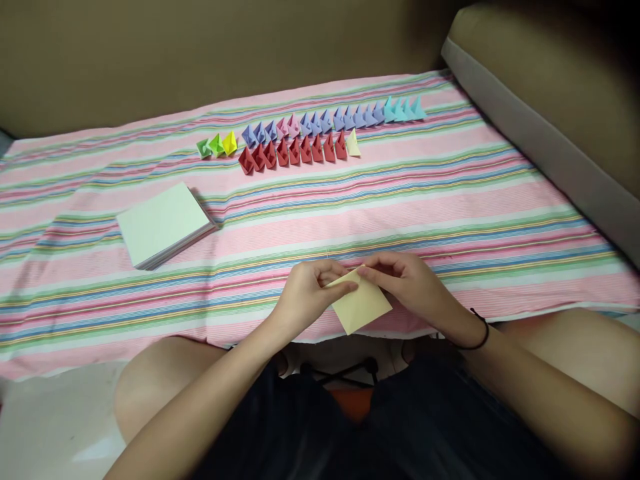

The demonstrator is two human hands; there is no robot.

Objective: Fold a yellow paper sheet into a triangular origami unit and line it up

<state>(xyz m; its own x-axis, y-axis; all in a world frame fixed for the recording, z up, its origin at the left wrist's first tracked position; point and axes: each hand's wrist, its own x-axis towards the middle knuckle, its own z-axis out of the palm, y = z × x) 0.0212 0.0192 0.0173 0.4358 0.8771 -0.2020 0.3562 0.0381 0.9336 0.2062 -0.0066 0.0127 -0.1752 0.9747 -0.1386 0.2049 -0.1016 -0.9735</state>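
A pale yellow sheet of paper (361,307), partly folded, is held over the near edge of the striped cloth (450,200). My left hand (307,293) pinches its left side, fingers closed on the fold. My right hand (407,283), with a black band at the wrist, pinches the top right corner. Both hands touch the sheet just above the cloth.
Two rows of small folded paper boats (310,137) in green, yellow, purple, pink, red and light blue stand at the far side. A stack of white paper (163,223) lies to the left. A brown cushion (550,113) borders the right. My knees are below the near edge.
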